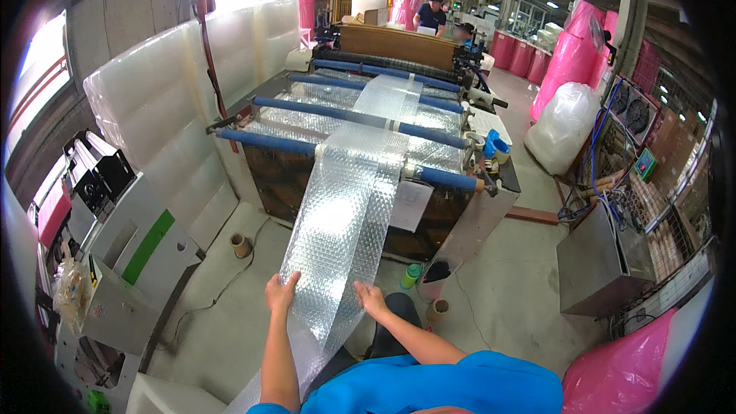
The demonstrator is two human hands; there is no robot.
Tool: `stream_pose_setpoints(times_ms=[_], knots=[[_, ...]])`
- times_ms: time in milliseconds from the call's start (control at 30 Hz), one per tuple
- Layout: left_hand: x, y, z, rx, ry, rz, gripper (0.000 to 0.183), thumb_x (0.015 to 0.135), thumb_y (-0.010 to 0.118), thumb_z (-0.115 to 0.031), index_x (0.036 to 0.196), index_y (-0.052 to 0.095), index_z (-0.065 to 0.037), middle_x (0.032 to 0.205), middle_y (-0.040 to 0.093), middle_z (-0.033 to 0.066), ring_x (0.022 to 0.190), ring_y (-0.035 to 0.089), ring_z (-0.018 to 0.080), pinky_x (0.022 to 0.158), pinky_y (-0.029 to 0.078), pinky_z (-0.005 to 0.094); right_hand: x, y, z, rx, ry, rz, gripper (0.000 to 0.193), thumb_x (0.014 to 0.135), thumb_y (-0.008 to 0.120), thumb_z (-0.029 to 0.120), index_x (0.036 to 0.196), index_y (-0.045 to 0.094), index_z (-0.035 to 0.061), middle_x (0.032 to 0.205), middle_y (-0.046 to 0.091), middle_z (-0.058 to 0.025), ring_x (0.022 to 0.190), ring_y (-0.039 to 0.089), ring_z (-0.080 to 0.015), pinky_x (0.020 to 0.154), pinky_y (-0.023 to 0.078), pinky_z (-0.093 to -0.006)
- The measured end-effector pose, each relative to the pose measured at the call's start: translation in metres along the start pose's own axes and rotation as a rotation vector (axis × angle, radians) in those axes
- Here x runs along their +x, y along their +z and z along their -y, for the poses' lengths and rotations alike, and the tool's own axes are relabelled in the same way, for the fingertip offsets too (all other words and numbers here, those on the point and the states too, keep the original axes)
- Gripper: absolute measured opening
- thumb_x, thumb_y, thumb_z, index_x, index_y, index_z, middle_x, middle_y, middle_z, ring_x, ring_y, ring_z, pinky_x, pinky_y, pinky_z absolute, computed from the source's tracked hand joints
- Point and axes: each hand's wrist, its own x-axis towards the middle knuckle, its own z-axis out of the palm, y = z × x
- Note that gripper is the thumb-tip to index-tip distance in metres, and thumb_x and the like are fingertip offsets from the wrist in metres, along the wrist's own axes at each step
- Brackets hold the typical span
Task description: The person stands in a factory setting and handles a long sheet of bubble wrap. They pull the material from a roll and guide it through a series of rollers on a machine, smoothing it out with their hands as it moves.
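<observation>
A long strip of clear bubble wrap [337, 215] runs down from the front blue roller [280, 140] of a machine toward my body. My left hand [281, 293] grips its left edge, thumb on the upper face. On the opposite edge, my right hand [371, 300] pinches the film lower down the strip, its thumb also on top. The fingers beneath the film are partly hidden. Past my hands, the strip trails down beside my left forearm to the lower edge of view.
Several blue rollers span the machine ahead. A grey machine [126, 261] stands at left, near large white wrapped rolls [153, 92]. On the floor are a cardboard core [240, 244] and a green bottle [411, 275]. A metal box [598, 268] stands right. Another person [431, 17] is far behind.
</observation>
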Motion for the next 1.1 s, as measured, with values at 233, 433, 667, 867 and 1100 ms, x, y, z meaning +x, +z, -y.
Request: stream_pose_setpoints(times_ms=[233, 433, 667, 867, 1100], knots=[[0.014, 0.010, 0.005, 0.204, -0.086, 0.122, 0.059, 0.064, 0.058, -0.054, 0.088, 0.056, -0.001, 0.087, 0.058, 0.0173, 0.084, 0.055, 0.0309, 0.071, 0.041, 0.0405, 0.007, 0.005, -0.013, 0.096, 0.059, -0.033, 0.038, 0.082, 0.049, 0.038, 0.066, 0.052, 0.0032, 0.056, 0.046, 0.0006, 0.047, 0.043, -0.0081, 0.045, 0.036, -0.0226], [0.007, 0.026, 0.008, 0.255, -0.059, 0.039, 0.056, 0.071, 0.050, -0.056, 0.081, 0.054, -0.001, 0.079, 0.058, 0.0162, 0.078, 0.055, 0.0337, 0.067, 0.041, 0.0412, 0.013, -0.001, -0.022, 0.071, 0.096, -0.038, 0.036, 0.082, 0.049, 0.038, 0.067, 0.052, 0.0047, 0.055, 0.046, 0.0011, 0.048, 0.043, -0.0070, 0.044, 0.035, -0.0214], [0.021, 0.057, 0.042, 0.326, -0.015, 0.043, 0.053, 0.074, 0.046, -0.055, 0.078, 0.051, -0.002, 0.073, 0.057, 0.0169, 0.072, 0.054, 0.0350, 0.063, 0.041, 0.0431, 0.024, -0.005, -0.025, 0.172, 0.124, -0.029, 0.037, 0.082, 0.050, 0.037, 0.062, 0.051, 0.0058, 0.052, 0.043, 0.0023, 0.046, 0.041, -0.0063, 0.043, 0.033, -0.0215], [0.023, 0.070, 0.048, 0.349, -0.026, 0.074, 0.053, 0.075, 0.044, -0.056, 0.078, 0.049, -0.003, 0.072, 0.057, 0.0173, 0.071, 0.054, 0.0362, 0.062, 0.040, 0.0442, 0.030, -0.013, -0.027, -0.087, 0.147, -0.018, 0.043, 0.080, 0.049, 0.042, 0.062, 0.052, 0.0027, 0.056, 0.049, -0.0013, 0.050, 0.046, -0.0102, 0.048, 0.037, -0.0255], [0.027, 0.079, 0.027, 0.323, 0.022, 0.049, 0.048, 0.080, 0.039, -0.050, 0.084, 0.048, -0.003, 0.073, 0.057, 0.0200, 0.071, 0.054, 0.0384, 0.063, 0.041, 0.0457, 0.033, -0.016, -0.009, -0.164, 0.076, -0.147, 0.044, 0.081, 0.048, 0.040, 0.066, 0.055, -0.0010, 0.054, 0.051, -0.0066, 0.051, 0.048, -0.0140, 0.051, 0.039, -0.0312]])
